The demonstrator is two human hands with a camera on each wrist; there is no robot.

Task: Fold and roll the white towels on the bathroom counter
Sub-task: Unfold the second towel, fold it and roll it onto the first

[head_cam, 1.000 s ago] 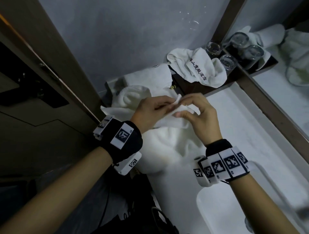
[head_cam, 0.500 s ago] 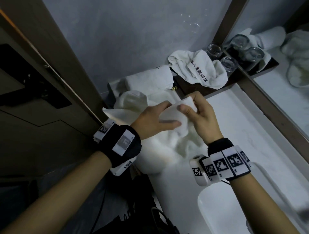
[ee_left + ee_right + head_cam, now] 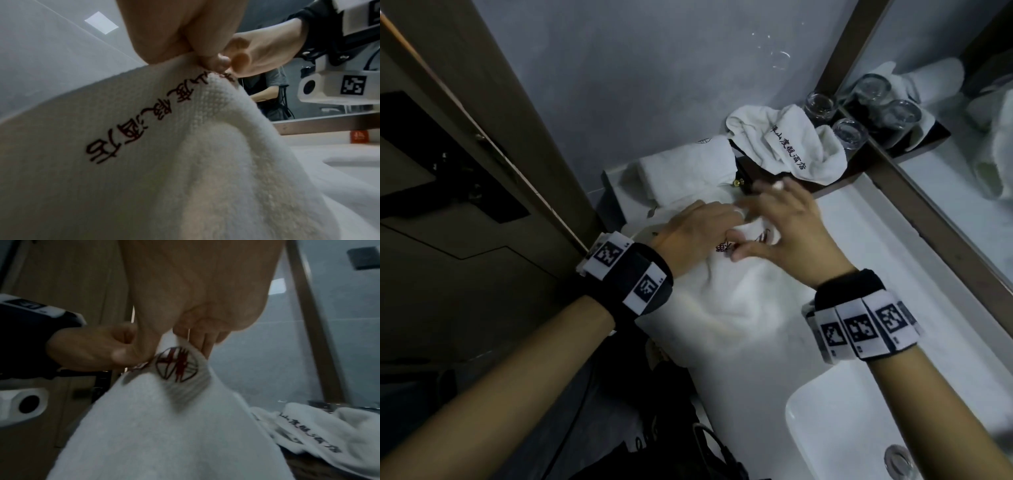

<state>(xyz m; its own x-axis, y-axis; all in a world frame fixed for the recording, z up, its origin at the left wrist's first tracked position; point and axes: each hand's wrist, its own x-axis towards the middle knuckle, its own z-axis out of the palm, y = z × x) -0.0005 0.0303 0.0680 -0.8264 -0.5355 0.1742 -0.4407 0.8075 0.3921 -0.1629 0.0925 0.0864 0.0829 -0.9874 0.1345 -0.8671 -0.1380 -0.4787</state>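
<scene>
A white towel [image 3: 739,301] with red embroidered lettering lies bunched on the counter's left end. My left hand [image 3: 717,236] pinches its upper edge beside the lettering. My right hand [image 3: 751,245] pinches the same edge right next to it, its other fingers spread and blurred. In the left wrist view the towel [image 3: 144,170] hangs from my left hand [image 3: 205,60], lettering running up to the pinch. In the right wrist view my right hand [image 3: 185,340] holds the towel [image 3: 164,426] just above a round red logo.
A folded white towel [image 3: 688,164] lies at the back left. A crumpled lettered towel [image 3: 787,140] sits on a dark tray [image 3: 859,164] beside glasses [image 3: 849,132]. The basin [image 3: 835,428] is front right, a mirror [image 3: 962,171] on the right, a door frame on the left.
Both hands have shifted along the towel's edge and lowered it; the red lettering now shows between them. The right hand's fingers have spread out.
</scene>
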